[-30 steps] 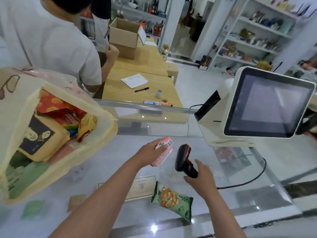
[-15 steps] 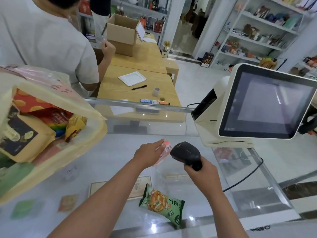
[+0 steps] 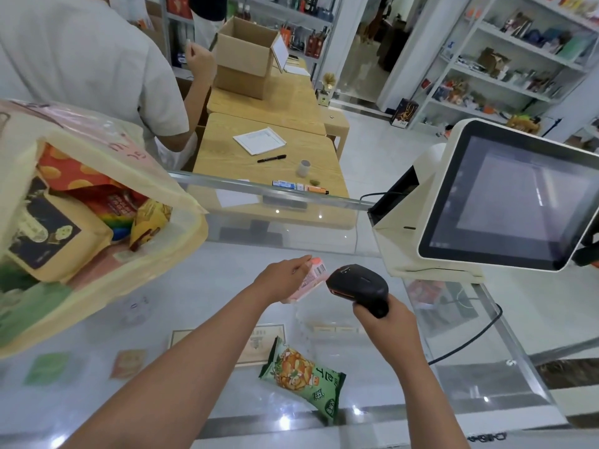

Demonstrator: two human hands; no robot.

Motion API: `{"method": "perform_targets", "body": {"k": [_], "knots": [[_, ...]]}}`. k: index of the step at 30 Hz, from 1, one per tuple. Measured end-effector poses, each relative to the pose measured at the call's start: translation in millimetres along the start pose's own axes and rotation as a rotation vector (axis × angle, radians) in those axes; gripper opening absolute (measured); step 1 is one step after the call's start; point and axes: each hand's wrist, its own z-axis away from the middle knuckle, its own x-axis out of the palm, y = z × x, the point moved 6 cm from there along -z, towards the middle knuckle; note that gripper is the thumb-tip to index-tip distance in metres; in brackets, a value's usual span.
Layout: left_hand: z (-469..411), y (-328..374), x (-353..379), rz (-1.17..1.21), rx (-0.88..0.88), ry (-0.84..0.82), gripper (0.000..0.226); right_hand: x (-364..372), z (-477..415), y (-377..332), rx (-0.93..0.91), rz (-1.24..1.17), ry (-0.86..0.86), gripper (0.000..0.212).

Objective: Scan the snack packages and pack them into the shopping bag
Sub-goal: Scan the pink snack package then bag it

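Note:
My left hand (image 3: 281,279) grips a small pink snack package (image 3: 311,278) above the glass counter, its barcode end turned up and to the right. My right hand (image 3: 387,322) holds a black barcode scanner (image 3: 358,284), whose window points left at the pink package from a few centimetres away. A green snack package (image 3: 304,377) lies flat on the counter below both hands. The yellow-and-pink shopping bag (image 3: 176,234) stands open at the left, with several snack packages inside.
A white checkout terminal (image 3: 505,202) with a dark screen stands at the right, its cable trailing over the glass counter (image 3: 227,270). Beyond the counter are wooden tables with a cardboard box (image 3: 243,56), paper and a pen. A person in a white shirt (image 3: 90,66) stands behind the bag.
The scanner has tipped from upright to level and closed in on the pink package. My left hand turned the package so its barcode shows. The view shifted slightly.

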Motion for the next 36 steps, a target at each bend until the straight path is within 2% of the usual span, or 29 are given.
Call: {"method": "perform_targets", "body": {"k": [19, 36], "knots": [[-3.7, -1.8, 3.5, 0.023, -0.015, -0.023, 0.048, -4.1, 2.0, 10.1, 0.030, -0.092, 0.010, 0.012], [-2.4, -2.0, 3.1, 0.040, -0.009, -0.026, 0.047, -5.2, 7.6, 7.6, 0.009, -0.071, 0.047, 0.009]]}}
